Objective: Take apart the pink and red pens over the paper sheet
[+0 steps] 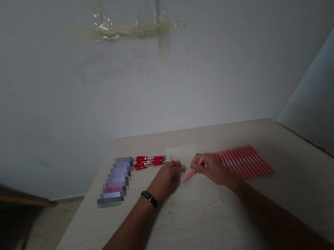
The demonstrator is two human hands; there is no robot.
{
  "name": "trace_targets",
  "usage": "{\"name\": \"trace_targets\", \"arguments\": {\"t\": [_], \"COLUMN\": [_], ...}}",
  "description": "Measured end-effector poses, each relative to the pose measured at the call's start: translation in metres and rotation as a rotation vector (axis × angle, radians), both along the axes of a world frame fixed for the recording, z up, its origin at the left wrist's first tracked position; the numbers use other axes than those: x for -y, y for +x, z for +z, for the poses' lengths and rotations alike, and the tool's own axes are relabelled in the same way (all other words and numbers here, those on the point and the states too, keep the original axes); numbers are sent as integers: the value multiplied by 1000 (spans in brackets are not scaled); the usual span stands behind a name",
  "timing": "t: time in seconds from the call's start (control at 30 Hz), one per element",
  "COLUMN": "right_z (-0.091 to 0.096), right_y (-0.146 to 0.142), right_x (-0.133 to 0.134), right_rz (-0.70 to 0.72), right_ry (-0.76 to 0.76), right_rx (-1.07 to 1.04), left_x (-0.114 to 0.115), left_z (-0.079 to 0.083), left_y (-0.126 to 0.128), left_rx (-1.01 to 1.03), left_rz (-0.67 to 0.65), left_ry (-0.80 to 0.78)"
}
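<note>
Pinching a pink pen (pixel 190 175) between thumb and fingers, a person's right hand (pixel 210 166) leans over a pale sheet (pixel 194 200) in the middle of the desk (pixel 166 244). The pen slants down toward the left hand; whether its tip touches the sheet cannot be told. The left hand (pixel 171 176) lies palm down at the sheet's left side, fingers loosely bent; whether anything is under them is hidden.

The likeliest trouble is a slip: the grip looks light, so the pen could roll off if the fingers loosen. The right forearm passes close to a neat row of pink pens (pixel 244 162) toward the desk's right side, and a sideways brush could scatter them. The sheet might also slide or crease if the left hand dragged across it.

Left of the sheet lies a small bunch of red pens (pixel 149 161), and beyond it, near the desk's left edge, a pixelated oblong (pixel 116 182). The desk has pale wood grain; its far edge meets a dim grey wall (pixel 209 75) bearing shiny, yellowed tape (pixel 131 31). Floor tiles (pixel 54 224) and dark furniture with wooden rails (pixel 20 199) show at left.
</note>
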State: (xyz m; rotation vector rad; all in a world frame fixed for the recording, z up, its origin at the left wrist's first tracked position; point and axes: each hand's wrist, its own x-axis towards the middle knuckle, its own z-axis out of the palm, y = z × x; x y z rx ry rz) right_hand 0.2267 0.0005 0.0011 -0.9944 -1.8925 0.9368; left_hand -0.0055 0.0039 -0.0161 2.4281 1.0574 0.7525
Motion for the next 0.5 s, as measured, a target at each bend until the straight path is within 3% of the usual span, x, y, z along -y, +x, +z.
{"name": "trace_targets", "arguments": {"t": [0.5], "right_z": [1], "right_y": [2], "right_x": [-1], "right_rz": [-14], "right_ry": [-33], "right_rx": [20], "left_x": [-2], "left_z": [-3], "left_y": [-1], "left_rx": [-23], "left_rz": [1], "left_ry": [0]}}
